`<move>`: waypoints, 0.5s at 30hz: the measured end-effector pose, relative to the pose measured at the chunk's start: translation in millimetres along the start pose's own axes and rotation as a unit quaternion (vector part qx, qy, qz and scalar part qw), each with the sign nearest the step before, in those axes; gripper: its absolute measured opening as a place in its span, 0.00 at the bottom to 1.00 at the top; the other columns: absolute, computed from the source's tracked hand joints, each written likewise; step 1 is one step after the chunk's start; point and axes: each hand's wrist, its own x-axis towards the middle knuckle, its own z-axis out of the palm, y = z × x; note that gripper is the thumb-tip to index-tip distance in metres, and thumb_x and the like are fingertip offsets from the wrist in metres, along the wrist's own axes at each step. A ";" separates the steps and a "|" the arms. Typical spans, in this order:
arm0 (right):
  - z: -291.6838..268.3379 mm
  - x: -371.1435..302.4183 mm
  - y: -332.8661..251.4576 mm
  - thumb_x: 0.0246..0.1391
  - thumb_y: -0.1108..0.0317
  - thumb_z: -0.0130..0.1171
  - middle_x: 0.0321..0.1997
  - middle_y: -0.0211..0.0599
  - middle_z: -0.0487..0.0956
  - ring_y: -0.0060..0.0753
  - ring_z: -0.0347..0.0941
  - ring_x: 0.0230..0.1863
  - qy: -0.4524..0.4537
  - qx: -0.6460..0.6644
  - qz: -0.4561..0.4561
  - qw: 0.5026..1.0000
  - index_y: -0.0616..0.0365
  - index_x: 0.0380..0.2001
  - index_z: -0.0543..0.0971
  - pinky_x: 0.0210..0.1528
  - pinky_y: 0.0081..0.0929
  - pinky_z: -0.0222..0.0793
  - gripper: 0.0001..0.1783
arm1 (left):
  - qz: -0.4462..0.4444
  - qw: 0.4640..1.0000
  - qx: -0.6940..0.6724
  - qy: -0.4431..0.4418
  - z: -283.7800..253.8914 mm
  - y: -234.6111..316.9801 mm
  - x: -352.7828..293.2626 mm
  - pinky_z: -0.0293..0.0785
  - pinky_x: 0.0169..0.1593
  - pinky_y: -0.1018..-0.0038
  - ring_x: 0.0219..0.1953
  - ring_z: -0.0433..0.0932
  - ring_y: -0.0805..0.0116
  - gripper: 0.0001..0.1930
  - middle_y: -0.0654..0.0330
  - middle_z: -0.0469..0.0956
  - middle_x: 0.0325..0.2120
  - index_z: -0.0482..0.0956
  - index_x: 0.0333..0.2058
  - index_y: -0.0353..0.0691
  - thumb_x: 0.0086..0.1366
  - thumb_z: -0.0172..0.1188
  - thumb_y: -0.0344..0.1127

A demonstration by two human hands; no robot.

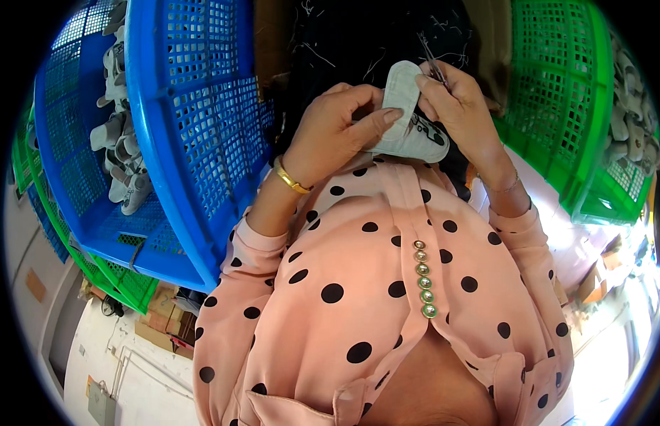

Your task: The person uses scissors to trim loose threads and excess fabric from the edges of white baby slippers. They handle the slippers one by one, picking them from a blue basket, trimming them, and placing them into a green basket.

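Observation:
A small pale grey-white cloth shoe (399,89) with a stitched edge and a dark printed pattern is held in front of my chest. My left hand (344,124) is closed on it, the thumb pressed on its pale surface. Close against the shoe's right side, my right hand (454,99) is closed around thin metal thread snips (431,57), whose blades point up and away from me. The fingers hide the handles of the snips. Whether the right fingertips also grip the shoe is hard to make out.
Left of me stands a large blue plastic basket (142,142), with several similar shoes (124,156) beyond its near wall. A green basket (557,92) is close on the right, with more shoes (631,121). Cut white threads (443,28) lie on dark cloth ahead.

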 end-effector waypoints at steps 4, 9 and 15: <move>4.3 0.4 1.4 0.63 0.61 0.54 0.18 0.23 0.67 0.12 0.60 0.20 -0.011 0.004 -0.001 1.000 0.64 0.31 0.74 0.25 0.16 0.59 0.15 | -0.081 0.992 -0.083 -0.040 -2.3 0.2 2.2 0.63 0.24 0.84 0.20 0.66 0.85 0.12 0.70 0.72 0.16 0.79 0.31 0.34 0.66 0.62 0.39; 1.6 -5.9 1.9 0.64 0.59 0.55 0.18 0.22 0.67 0.12 0.59 0.20 -0.082 -0.040 0.065 0.994 0.63 0.31 0.75 0.24 0.16 0.59 0.16 | -0.071 0.997 -0.036 -0.007 2.6 -9.3 4.1 0.64 0.22 0.81 0.17 0.67 0.82 0.11 0.66 0.72 0.16 0.80 0.31 0.34 0.63 0.65 0.37; -1.4 -0.7 27.3 0.64 0.60 0.55 0.18 0.22 0.67 0.12 0.58 0.20 -0.083 0.046 0.120 0.988 0.62 0.29 0.74 0.22 0.15 0.57 0.16 | 0.229 0.930 0.266 0.111 8.1 -1.9 2.0 0.73 0.36 0.73 0.34 0.75 0.65 0.10 0.61 0.77 0.33 0.82 0.36 0.44 0.54 0.70 0.34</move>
